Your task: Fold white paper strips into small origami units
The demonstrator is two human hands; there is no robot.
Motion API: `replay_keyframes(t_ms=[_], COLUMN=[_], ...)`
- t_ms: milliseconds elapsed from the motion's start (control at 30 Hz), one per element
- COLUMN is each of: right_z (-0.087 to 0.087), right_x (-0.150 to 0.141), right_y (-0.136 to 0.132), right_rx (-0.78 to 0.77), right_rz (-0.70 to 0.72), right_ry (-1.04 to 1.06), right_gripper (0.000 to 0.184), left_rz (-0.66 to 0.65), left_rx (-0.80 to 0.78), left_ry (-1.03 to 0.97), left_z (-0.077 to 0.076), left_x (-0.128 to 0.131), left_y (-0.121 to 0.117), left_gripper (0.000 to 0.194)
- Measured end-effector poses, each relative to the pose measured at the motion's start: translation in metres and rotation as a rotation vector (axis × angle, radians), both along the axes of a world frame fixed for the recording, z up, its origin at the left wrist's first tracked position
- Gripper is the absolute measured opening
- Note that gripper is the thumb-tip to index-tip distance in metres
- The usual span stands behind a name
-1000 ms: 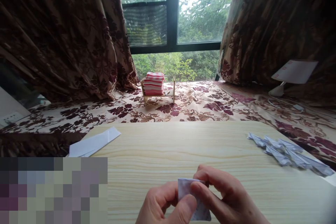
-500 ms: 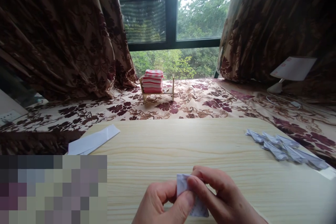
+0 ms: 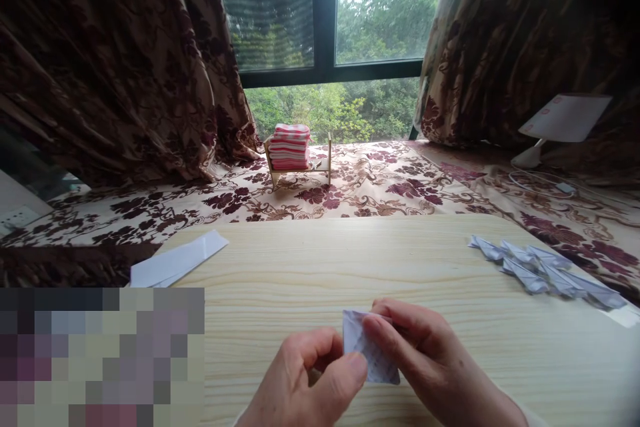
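White strips (image 3: pixel 177 259) lay at the left of the table (image 3: pixel 280 260). The left hand (image 3: pixel 313 377) pinched the paper (image 3: pixel 373 353), its thumb nearer the paper's near edge than before, more face showing; faint marks were unreadable. The right hand (image 3: pixel 425 350) gripped its right side. Folded pieces (image 3: pixel 547 270) lay at right.

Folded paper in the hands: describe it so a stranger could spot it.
Find the pale wooden tabletop. Nearest the camera, the left hand and right hand hold a small folded paper. Unlike the flat strips and pointed paper pieces, it alone is held.
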State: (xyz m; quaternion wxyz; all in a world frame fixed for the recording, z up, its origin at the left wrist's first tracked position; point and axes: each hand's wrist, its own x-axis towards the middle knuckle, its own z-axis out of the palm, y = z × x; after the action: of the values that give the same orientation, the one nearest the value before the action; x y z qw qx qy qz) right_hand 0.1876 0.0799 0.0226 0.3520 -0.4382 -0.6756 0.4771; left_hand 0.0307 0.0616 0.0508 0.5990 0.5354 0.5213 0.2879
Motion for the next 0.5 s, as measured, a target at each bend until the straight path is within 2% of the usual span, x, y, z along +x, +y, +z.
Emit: replay_keyframes(t_ms=[100, 233, 400, 500], right_z=[0.003, 0.007, 0.009, 0.009], right_x=[-0.002, -0.002, 0.004, 0.008], right_y=[-0.001, -0.003, -0.007, -0.007], right_rx=[-0.005, 0.006, 0.136, 0.163], right_rz=[0.053, 0.087, 0.127, 0.136], right_ry=[-0.024, -0.075, -0.12, -0.133], right_gripper=[0.04, 0.037, 0.034, 0.033], left_rz=[0.062, 0.179, 0.058, 0.049], left_rx=[0.049, 0.099, 0.036, 0.063], left_ry=[-0.034, -0.035, -0.103, -0.038], left_z=[0.0, -0.009, -0.019, -0.018], left_x=[0.003, 0.001, -0.006, -0.007], left_y=[-0.003, -0.009, -0.012, -0.011], left_gripper=[0.027, 0.027, 0.031, 0.028])
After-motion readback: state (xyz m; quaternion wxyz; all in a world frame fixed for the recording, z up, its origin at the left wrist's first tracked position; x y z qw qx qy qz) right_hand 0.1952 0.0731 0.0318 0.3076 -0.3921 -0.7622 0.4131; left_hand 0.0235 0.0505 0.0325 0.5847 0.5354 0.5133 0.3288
